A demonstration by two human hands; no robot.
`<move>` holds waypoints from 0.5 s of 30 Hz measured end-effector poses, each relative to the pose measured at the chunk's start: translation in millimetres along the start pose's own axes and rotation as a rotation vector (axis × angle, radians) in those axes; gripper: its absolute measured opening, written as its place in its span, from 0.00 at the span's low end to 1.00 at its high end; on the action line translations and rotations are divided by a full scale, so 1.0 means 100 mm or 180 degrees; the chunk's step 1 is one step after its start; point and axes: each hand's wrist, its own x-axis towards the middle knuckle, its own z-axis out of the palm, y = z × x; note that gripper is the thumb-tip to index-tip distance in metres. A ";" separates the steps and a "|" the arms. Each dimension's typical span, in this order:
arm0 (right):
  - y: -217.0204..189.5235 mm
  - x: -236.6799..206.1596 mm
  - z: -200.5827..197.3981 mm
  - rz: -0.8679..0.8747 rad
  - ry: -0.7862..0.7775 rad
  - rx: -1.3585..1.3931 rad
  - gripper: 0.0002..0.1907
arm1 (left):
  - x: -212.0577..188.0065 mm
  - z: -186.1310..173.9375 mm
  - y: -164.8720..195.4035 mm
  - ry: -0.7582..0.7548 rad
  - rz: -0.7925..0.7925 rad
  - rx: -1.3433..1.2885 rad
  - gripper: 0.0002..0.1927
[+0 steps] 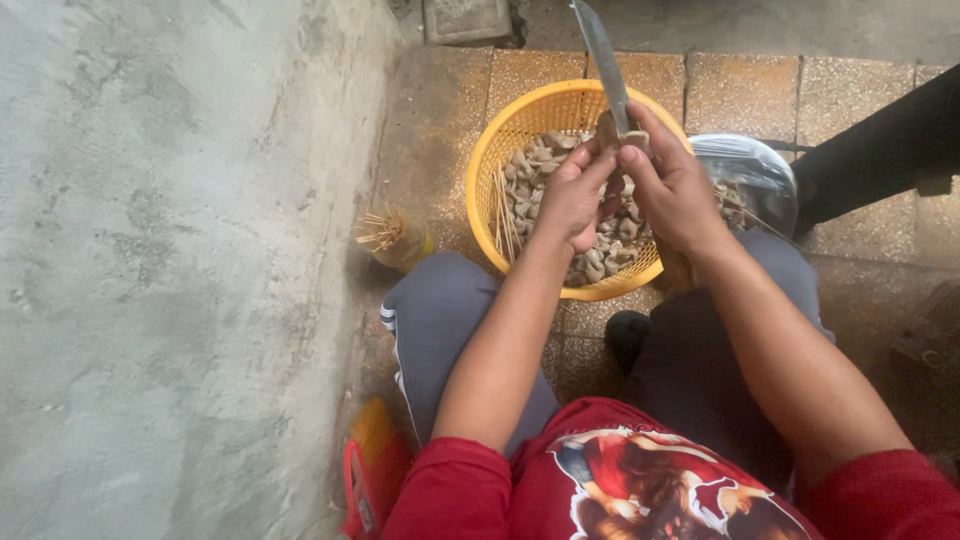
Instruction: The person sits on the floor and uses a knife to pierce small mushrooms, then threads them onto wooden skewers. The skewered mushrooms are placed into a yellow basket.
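Observation:
My left hand (pixel 574 196) and my right hand (pixel 674 186) meet above a yellow plastic basket (pixel 497 148) on the tiled floor. The right hand grips a long knife (pixel 601 55) whose blade points up and away. The left hand pinches a small pale piece of food (pixel 606 128) against the blade. The basket holds several grey-brown pieces (pixel 538 165) like it and a few thin wooden skewers (pixel 503 215) leaning at its left side.
A bundle of skewers stands in a yellow container (pixel 392 238) left of the basket. A bowl under clear plastic (pixel 752 175) sits to the right. A rough concrete wall (pixel 170 260) fills the left. A dark object (pixel 880 150) lies at the right edge.

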 end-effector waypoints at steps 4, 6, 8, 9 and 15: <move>-0.11 -0.05 0.04 -0.0167 -0.0003 -0.0317 0.26 | -0.16 0.19 0.22 0.0305 -0.0020 -0.0277 0.13; -0.13 -0.13 0.08 -0.0176 -0.0148 0.0007 0.25 | -0.20 0.23 0.30 0.0747 -0.0058 -0.0333 0.13; -0.13 -0.18 0.15 -0.0810 -0.0161 -0.0501 0.26 | -0.17 0.16 0.41 0.0965 0.0101 -0.0706 0.14; -0.13 -0.19 0.17 -0.1124 -0.0176 -0.0760 0.26 | -0.14 0.13 0.43 0.1078 0.0181 -0.0901 0.14; -0.20 -0.25 0.20 -0.1248 0.0329 -0.2281 0.29 | -0.05 0.09 0.25 0.1045 -0.0007 -0.1597 0.15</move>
